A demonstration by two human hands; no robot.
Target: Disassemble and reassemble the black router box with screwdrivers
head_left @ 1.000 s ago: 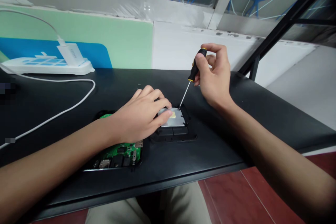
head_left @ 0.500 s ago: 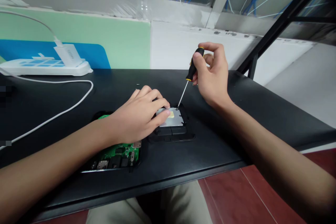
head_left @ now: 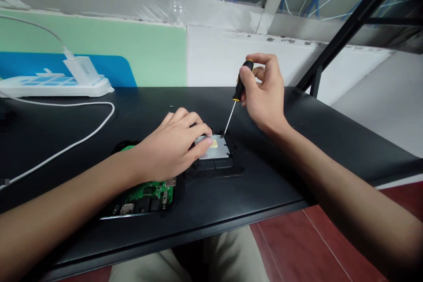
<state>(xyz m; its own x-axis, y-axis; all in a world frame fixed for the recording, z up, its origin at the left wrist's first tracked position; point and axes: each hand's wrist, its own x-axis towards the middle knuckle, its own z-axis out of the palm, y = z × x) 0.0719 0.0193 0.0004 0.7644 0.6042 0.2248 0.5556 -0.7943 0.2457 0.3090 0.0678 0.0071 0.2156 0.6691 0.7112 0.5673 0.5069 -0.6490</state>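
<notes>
Pinched between the fingers of my right hand (head_left: 266,92) is a screwdriver (head_left: 243,81) with a black and yellow handle. Its thin shaft slants down to the far right corner of a silver metal plate (head_left: 218,152), where the tip touches. The plate, with a pale yellow pad (head_left: 214,143), sits in a black plastic cover (head_left: 236,171). My left hand (head_left: 175,143) holds the cover's left part, thumb and forefinger on the plate; its other fingertips are partly hidden. Under my left wrist lies a black casing with a green circuit board (head_left: 155,189).
A white power strip (head_left: 99,90) with a plugged-in charger (head_left: 81,70) stands at the back left of the black table (head_left: 211,216). Its white cable (head_left: 89,134) curves across the left side. A tiny light-coloured piece (head_left: 171,106) lies behind my left hand. A black frame bar (head_left: 330,55) rises at the right.
The view has shifted slightly, moving everything a little left. The screwdriver's tip stays at the plate's far right corner, and both hands keep their places.
</notes>
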